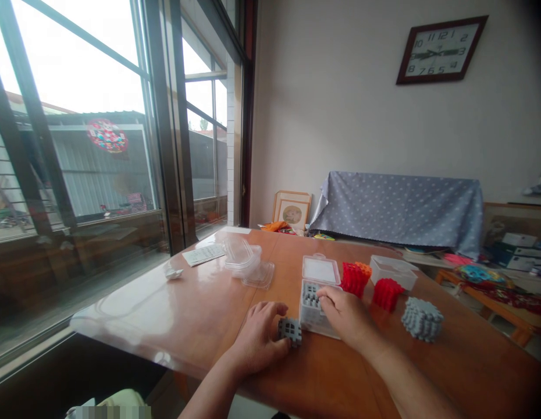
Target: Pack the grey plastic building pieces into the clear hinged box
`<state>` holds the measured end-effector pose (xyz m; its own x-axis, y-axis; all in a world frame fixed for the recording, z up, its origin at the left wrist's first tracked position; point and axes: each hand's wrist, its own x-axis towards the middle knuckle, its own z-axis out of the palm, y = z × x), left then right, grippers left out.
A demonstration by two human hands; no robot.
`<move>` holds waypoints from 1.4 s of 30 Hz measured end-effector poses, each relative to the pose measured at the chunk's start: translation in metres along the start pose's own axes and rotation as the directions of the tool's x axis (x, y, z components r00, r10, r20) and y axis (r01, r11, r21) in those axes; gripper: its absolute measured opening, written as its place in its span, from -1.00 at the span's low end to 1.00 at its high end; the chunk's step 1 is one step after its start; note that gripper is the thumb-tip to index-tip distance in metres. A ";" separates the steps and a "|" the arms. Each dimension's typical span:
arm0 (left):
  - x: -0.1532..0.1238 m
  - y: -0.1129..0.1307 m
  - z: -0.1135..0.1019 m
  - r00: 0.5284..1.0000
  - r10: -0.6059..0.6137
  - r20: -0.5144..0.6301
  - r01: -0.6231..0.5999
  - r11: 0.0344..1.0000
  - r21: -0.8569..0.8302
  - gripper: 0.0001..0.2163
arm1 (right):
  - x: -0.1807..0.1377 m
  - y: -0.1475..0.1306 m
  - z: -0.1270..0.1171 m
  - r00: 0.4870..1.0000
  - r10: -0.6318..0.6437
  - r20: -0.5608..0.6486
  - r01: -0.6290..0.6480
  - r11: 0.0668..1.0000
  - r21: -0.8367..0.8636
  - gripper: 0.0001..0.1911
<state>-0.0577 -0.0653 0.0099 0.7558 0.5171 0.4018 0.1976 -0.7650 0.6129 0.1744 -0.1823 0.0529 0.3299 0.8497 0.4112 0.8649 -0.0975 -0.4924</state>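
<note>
On a glossy brown wooden table (218, 317), directions run from a clear plastic box with its hinged lid raised (320, 326). Towards 10 o'clock lie clear plastic trays and lids (244, 262), then a printed pale sheet (204, 254); nearer 9, a crumpled white scrap (173, 272). A red stack of notched plastic pieces (353, 279) stands close by at 1 o'clock, orange pieces (363, 268) behind it. A second red stack (387, 294) sits nearer 2, before an open clear plastic tub (404, 273); a pale grey ridged stack (422, 319) stands at 3.

The box holds grey notched plastic pieces (312, 293), partly hidden by the right hand (346, 314), whose fingertips reach its opening; their grip cannot be told. At 8 o'clock, the left hand (258, 337) grips a dark grey square lattice block (289, 330) between fingers and thumb.
</note>
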 end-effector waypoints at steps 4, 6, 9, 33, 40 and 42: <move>0.000 0.000 0.000 1.000 0.011 -0.010 -0.011 1.000 0.007 -0.54 | -0.001 -0.002 -0.002 1.000 -0.014 -0.026 0.014 1.000 0.008 -0.66; 0.000 0.000 0.000 1.000 0.024 -0.017 -0.024 1.000 0.006 -0.55 | -0.002 -0.002 -0.003 1.000 -0.010 -0.026 0.010 1.000 0.013 -0.66; -0.001 -0.001 0.000 0.998 0.046 -0.032 -0.046 0.999 -0.010 -0.54 | -0.002 0.001 -0.002 0.999 0.005 -0.034 -0.005 1.000 0.020 -0.66; -0.016 -0.007 0.010 0.929 0.238 -0.285 -0.262 0.964 -0.048 -0.36 | -0.005 -0.064 0.023 0.996 -0.034 0.077 0.023 0.990 0.141 -0.63; -0.018 -0.005 0.012 0.919 0.300 -0.254 -0.306 0.952 0.016 -0.37 | -0.003 -0.057 0.017 0.960 0.104 0.260 -0.231 0.822 0.521 -0.80; -0.016 -0.004 0.012 0.903 0.315 -0.291 -0.311 0.948 0.063 -0.34 | -0.001 -0.055 0.010 0.967 0.110 0.229 -0.223 0.803 0.553 -0.81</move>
<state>-0.0636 -0.0751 -0.0073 0.5633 0.3377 0.7540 -0.0082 -0.9103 0.4139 0.1224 -0.1731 0.0722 0.3277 0.9298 0.1675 0.4120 0.0189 -0.9110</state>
